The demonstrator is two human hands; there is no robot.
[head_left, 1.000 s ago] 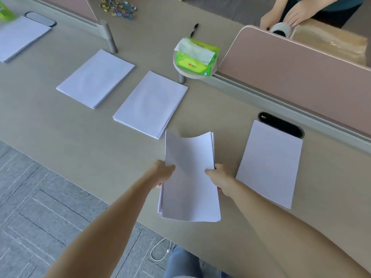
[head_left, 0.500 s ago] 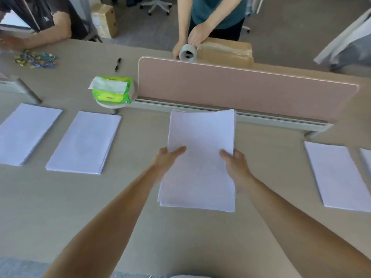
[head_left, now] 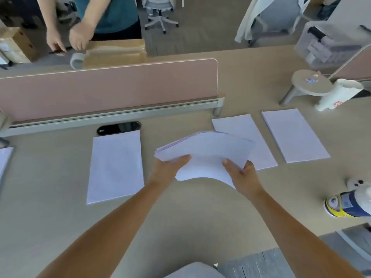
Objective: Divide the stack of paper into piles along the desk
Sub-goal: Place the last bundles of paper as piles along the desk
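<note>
Above the middle of the desk (head_left: 180, 213), both hands are holding the stack of paper (head_left: 204, 155) clear of the surface, and it is bowing upward between them, its far edges fanning a little. The left hand (head_left: 168, 169) is pinching the stack's near left corner, thumb lying on top and the other fingers hidden underneath. The right hand (head_left: 243, 177) is gripping the near right side the same way, thumb on top and fingers curling under. Four shares are already lying along the desk: an edge pile (head_left: 5, 159) showing only as a sliver at the far left, a left pile (head_left: 115, 167) just below the black cable port (head_left: 118, 128), a covered pile (head_left: 261, 155) whose near left part the held stack is hiding from this view, and a far pile (head_left: 295, 135) just beside it. The bare stretch between the left pile and the covered pile is looking like the likely place for the next share, though that is only a reading of the spacing. To do it well, the bend should be easing out first so no sheets are sliding sideways, the thumbs should be parting off a share about as thick as those already down, and it should be landing square to the pink divider (head_left: 108, 91), apart from both neighbours. A printed bottle (head_left: 349, 203) is lying well clear at the right
</note>
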